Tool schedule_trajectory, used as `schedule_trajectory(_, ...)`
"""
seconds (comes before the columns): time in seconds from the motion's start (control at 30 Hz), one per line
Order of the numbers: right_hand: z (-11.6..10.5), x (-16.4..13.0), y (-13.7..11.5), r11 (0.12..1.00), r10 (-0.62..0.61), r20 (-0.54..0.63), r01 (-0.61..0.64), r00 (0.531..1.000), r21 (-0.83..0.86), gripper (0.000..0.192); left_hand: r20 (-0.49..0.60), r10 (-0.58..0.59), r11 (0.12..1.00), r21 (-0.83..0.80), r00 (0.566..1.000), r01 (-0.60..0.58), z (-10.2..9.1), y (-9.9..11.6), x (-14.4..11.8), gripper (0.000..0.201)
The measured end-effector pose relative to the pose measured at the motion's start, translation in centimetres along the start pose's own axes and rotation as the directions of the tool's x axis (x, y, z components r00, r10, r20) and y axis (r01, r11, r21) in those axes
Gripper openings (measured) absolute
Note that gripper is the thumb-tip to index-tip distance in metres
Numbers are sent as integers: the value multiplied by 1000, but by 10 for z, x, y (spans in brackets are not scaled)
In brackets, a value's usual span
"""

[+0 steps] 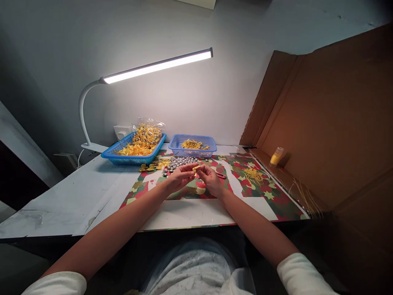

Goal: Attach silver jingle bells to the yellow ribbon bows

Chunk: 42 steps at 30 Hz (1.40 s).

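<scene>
The surface [92, 192] carries a large blue basket [123, 157] heaped with yellow pieces and a small blue basket [196, 152], partly filled. Silver beads [181, 162] remain loose. Left hand [181, 177] and right hand [210, 179] together pinch one yellow piece [196, 167], apparently mid-assembly.

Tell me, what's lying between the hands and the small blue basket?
A heap of little shiny silver pieces lies on the mat between the hands and the small blue basket, seen from the head camera.
</scene>
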State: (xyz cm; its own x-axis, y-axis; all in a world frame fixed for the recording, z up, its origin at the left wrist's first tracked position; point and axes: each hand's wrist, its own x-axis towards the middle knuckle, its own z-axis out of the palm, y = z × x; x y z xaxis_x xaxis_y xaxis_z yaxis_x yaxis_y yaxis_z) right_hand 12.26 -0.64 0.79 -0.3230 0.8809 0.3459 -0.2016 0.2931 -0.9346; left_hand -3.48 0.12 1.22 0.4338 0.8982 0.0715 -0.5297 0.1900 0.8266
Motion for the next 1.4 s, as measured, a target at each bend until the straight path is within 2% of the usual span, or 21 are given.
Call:
schedule_trajectory(0.23,1,3,4,989,80,11,-81,997,122,44,-66,16,1000,-7,998,-16,4,-2,1,39)
schedule_trajectory(0.37,0,4,8,984,118,13,-119,993,130,41,-132,65,998,-10,989,-67,4,-3,3,38)
schedule_trajectory(0.5,-2,2,9,978,172,31,-174,985,115,37,-173,60,998,15,983,-58,4,-4,3,30)
schedule_trajectory(0.63,-2,2,7,986,115,14,-116,993,119,33,-166,54,999,15,985,-52,6,-2,2,29)
schedule_trajectory(0.83,0,2,7,986,101,-1,-100,995,137,36,-141,48,999,12,989,-47,6,-2,1,24)
schedule_trajectory(1.1,0,1,8,938,200,90,-217,976,270,39,-153,49,998,38,987,-44,6,-3,1,30)
schedule_trajectory(1.4,5,-2,1,898,257,98,-275,961,343,37,-140,69,996,73,988,-59,4,-8,2,31)
